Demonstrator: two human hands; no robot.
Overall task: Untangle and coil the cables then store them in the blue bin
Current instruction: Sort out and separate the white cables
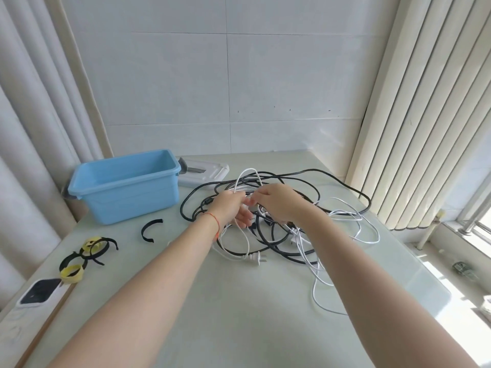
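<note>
Working at the very start of the job, both hands meet at centre frame over a tangle of cables (276,208) on the counter (239,301). The left hand (233,208) grips a white cable (245,179) that loops up above it; the right hand (276,203) pinches the same strand beside it. Black and white cables are still knotted together, none coiled. At left of centre, the blue bin (125,187) holds nothing visible. Black and yellow straps (87,253) lie unused at lower left.

Tangled cables, open bin.
Black cables (342,185) and white cables (316,281) knotted on table; blue bin (125,185) upright just left.
</note>
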